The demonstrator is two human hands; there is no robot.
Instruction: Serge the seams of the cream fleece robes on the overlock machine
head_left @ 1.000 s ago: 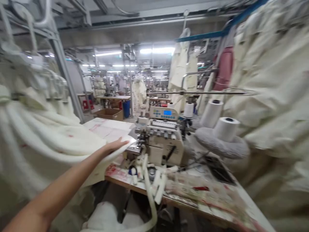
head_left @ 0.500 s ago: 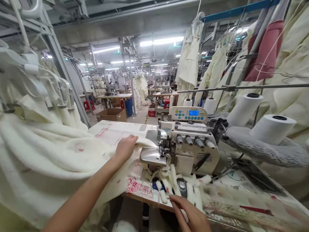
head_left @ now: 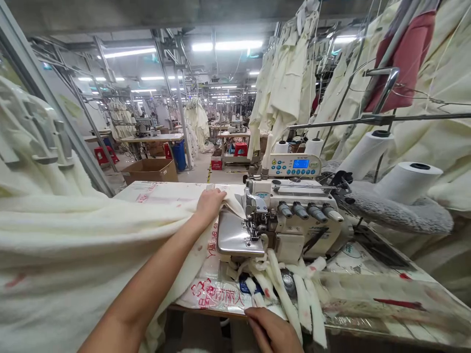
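Observation:
My left hand is closed on the cream fabric, pinching its edge just left of the presser foot of an overlock sewing machine. The fabric drapes from the left across the white table, its far tip reaching the metal needle plate. At the table's front edge, my right hand hangs low with its fingers slightly apart and nothing visible in them. Beside it, cream trimmed strips dangle below the machine, partly covering a round dark-and-silver object.
White thread cones stand at the right beside grey fluffy material. A metal rod crosses above them. Cream garments hang at the right and behind. A cardboard box sits on the floor beyond the table. Plastic sheeting covers the right front.
The view has shifted and tilted down. My left hand remains on the fabric, whose edge now lies farther back, exposing more needle plate. My right hand sits slightly lower and farther left.

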